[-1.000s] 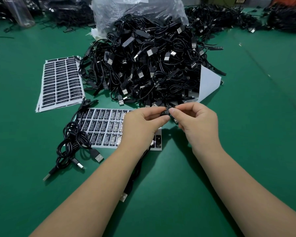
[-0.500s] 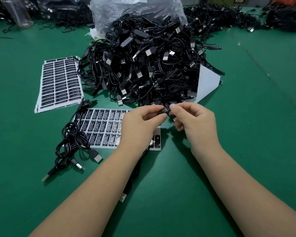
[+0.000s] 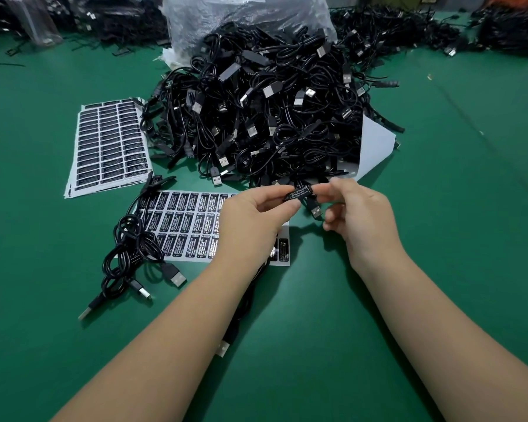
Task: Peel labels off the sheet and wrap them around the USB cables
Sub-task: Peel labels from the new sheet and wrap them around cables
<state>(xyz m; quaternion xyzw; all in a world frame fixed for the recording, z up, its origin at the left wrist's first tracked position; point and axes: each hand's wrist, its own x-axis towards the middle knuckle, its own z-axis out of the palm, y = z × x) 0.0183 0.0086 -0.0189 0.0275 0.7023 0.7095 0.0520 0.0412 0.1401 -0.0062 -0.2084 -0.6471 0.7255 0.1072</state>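
My left hand (image 3: pixel 253 219) pinches a black label (image 3: pixel 299 192) with white print, wrapped on a USB cable's small black controller. My right hand (image 3: pixel 358 214) pinches the label's other end with thumb and forefinger. The cable's silver USB plug (image 3: pixel 316 212) hangs just below, between the hands. Its cord (image 3: pixel 241 312) runs down under my left forearm. Beneath my left hand lies the label sheet (image 3: pixel 189 223), with several black labels on it.
A big pile of black USB cables (image 3: pixel 265 117) spills from a plastic bag (image 3: pixel 244 16) behind the hands. A stack of label sheets (image 3: pixel 109 144) lies at left. A few cables (image 3: pixel 134 254) lie at the sheet's left end. More cable heaps (image 3: pixel 512 28) line the far edge.
The hands have drawn slightly apart, so the label's printed face and the USB plug beneath it now show between them. Both hands shifted a little toward the pile.
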